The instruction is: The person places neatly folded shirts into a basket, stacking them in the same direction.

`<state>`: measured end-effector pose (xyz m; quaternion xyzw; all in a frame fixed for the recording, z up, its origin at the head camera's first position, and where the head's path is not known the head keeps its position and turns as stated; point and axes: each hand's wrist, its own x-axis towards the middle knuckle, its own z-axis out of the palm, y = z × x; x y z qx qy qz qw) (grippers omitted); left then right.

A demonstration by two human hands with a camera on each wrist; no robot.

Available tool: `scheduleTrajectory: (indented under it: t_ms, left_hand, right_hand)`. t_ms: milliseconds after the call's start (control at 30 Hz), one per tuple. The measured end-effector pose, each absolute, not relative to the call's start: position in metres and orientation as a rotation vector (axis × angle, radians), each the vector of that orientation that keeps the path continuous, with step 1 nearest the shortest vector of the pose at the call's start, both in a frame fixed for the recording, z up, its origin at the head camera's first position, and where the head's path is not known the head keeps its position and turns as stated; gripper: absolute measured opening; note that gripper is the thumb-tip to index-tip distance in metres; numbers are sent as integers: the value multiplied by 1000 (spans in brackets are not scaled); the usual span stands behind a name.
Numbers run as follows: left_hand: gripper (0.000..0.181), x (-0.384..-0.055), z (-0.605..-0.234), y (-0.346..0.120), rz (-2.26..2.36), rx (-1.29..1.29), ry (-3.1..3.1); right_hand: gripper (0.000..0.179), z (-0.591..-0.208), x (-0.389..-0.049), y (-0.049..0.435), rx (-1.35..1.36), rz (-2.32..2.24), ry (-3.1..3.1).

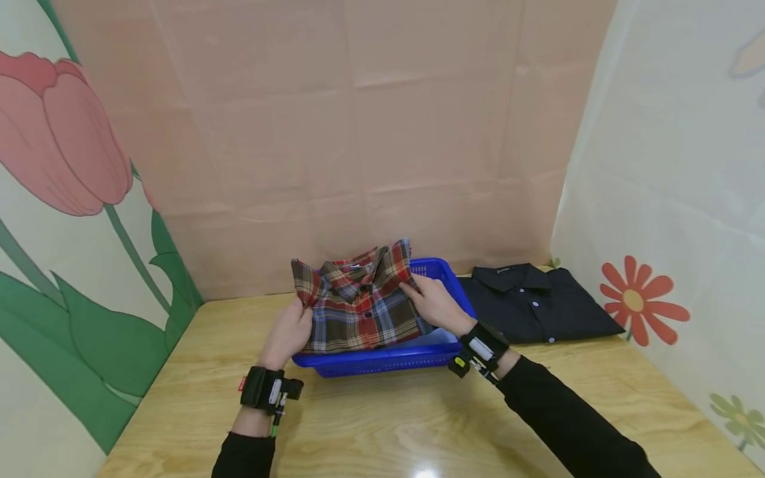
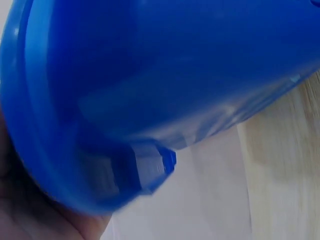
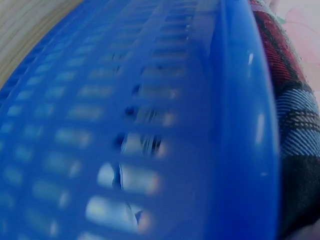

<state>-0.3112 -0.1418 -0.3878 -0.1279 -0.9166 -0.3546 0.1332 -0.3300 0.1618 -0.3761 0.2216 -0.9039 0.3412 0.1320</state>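
A folded plaid shirt in red, brown and blue lies over the blue plastic basket, collar toward the back wall. At its left side, my left hand pinches the shirt's edge between thumb and fingers. My right hand pinches the opposite edge, above the basket's right part. Light blue fabric shows inside the basket beside the shirt. In the right wrist view, the slotted basket wall fills most of the picture, with the plaid shirt beyond its rim. The left wrist view shows the basket's outer corner.
A folded black shirt with pale buttons lies right of the basket on the wooden table. A tan covering hangs behind; flower-printed sheets stand at the left and right.
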Motion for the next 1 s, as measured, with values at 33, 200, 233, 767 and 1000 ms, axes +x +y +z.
scheduleTrajectory:
  t_ms: [33, 200, 233, 767, 1000]
  left_hand:
    - [26, -312, -387, -140, -1033, -384, -2666]
    - [21, -315, -388, -130, -1002, -449, -2705]
    - [21, -316, -390, -129, -996, -465, -2718]
    - [19, -323, -406, -108, -659, -492, -2748]
    - [28, -322, -408, -103, -585, -424, -2739]
  right_hand:
    - [34, -376, -330, 164, 652, 973, -2620]
    - [24, -377, -331, 179, 677, 907, -2618]
    - [23, -379, -331, 181, 669, 903, -2630]
    - [51, -397, -333, 195, 555, 790, -2762]
    - [31, -399, -334, 196, 538, 752, -2806]
